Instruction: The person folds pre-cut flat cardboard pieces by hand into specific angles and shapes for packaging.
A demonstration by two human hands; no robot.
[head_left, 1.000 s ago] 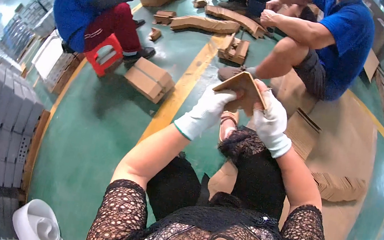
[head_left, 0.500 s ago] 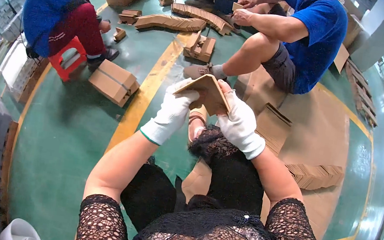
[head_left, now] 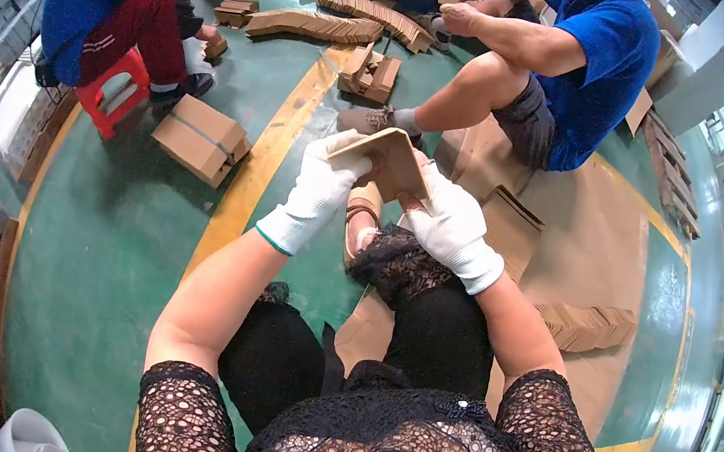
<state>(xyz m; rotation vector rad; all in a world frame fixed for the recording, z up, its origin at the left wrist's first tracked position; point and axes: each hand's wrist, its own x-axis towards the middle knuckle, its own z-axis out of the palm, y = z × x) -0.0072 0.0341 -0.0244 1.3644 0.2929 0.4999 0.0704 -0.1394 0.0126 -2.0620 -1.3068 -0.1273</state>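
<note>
"Head view: where are your hands?"
"Both gloved, my left hand (head_left: 320, 180) and right hand (head_left: 451, 226) grip one bent cardboard piece (head_left: 398, 162), raised, seemingly beside the left edge of the flat cardboard sheet (head_left: 603, 231)."
"What could go wrong?"
"Pressing unevenly might, I judge, crease it crooked or make it slip."

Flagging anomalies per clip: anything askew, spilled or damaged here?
Nothing looks spilled or damaged; the bent brown cardboard piece between white-gloved left hand and right hand looks intact. A row of nested brown cardboard pieces on the green floor bends, looking mildly askew.
</note>
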